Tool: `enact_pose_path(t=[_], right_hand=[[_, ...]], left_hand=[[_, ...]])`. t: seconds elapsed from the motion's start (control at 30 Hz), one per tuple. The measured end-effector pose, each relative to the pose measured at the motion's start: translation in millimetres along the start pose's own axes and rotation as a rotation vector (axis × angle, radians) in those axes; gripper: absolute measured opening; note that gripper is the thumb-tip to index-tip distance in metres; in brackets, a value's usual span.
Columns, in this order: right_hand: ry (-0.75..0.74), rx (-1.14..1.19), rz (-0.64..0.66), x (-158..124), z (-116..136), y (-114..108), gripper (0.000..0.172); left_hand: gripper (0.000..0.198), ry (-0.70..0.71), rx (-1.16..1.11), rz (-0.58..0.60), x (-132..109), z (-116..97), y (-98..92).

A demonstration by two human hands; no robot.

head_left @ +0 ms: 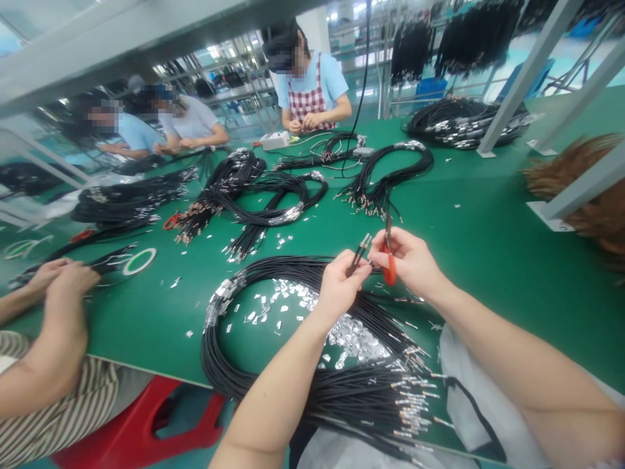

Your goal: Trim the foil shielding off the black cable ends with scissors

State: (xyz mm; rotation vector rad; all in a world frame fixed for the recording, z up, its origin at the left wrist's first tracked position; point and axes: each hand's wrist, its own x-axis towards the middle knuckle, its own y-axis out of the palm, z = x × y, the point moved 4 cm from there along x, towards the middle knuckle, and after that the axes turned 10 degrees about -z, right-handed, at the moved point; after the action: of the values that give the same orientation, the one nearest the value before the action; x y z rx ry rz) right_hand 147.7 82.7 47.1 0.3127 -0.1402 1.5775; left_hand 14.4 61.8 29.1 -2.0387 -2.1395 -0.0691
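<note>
**Operator:** Identify the item being worked and where it sits.

**Technician:** A pair of thin black cable ends with metal tips [360, 251], held above the near middle of the green work table [488, 247]. The tips point up and away from the wearer.

**Operator:** State of the hands?

**Technician:** The left hand [339, 286] is closed, pinching the cable ends between thumb and fingers. The right hand [410, 260] is closed round the red-handled metal cutter [389, 267]. Its dark blades point away and stand just right of the tips. Whether the blades are parted cannot be told.

**Operator:** What lies directly below?

**Technician:** A large coil of black cables [273, 266] lies flat on the table under both forearms. Its loose ends, fitted with silver terminals [410, 397], fan out at the near right edge. Small shiny silver scraps [351, 339] are heaped inside the coil, and a few are scattered outside it.

**Operator:** Surrounding area?

**Technician:** Further black cable bundles [263, 189] lie across the middle of the table. At the left edge a co-worker's hands [63, 280] rest together on another bundle, beside a white-and-green tape ring [139, 260]. A red plastic stool [141, 423] stands below the table edge. At the far end, a person in a checked apron [310, 85] bends over the table.
</note>
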Motion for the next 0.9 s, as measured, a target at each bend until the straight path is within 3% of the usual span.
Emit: enact_pose_path(t=[0.1,0.17,0.3,0.43,0.57,0.67,0.77,0.9], right_hand=[[-0.030,0.001,-0.011,0,-1,-2,0.016],[-0.127,-0.073,-0.010,-2,5,-2,0.011],[-0.307,-0.230,0.090,-10,15,2,0.015],[-0.127,-0.087,0.023,-5,4,-2,0.011],[0.097,0.102,-0.049,0,-12,-4,0.023],[0.070,0.082,-0.055,-2,-8,-2,0.023],[-0.033,-0.020,-0.040,-5,1,1,0.019],[-0.060,-0.170,-0.033,-3,-2,-4,0.020]], left_hand=[[0.015,0.032,0.069,-0.001,-1,-1,-1.1],[0.017,0.012,0.076,0.015,0,0,-2.6],[0.023,-0.144,-0.090,0.125,3,4,-4.4],[0.025,-0.223,-0.174,0.154,5,4,-3.3],[0.013,-0.073,-0.037,-0.031,4,0,-6.6],[0.013,-0.024,0.013,-0.093,2,-1,-8.9],[0.019,-0.098,-0.049,-0.031,2,2,-7.8],[0.021,-0.161,-0.176,0.012,4,3,-7.6]])
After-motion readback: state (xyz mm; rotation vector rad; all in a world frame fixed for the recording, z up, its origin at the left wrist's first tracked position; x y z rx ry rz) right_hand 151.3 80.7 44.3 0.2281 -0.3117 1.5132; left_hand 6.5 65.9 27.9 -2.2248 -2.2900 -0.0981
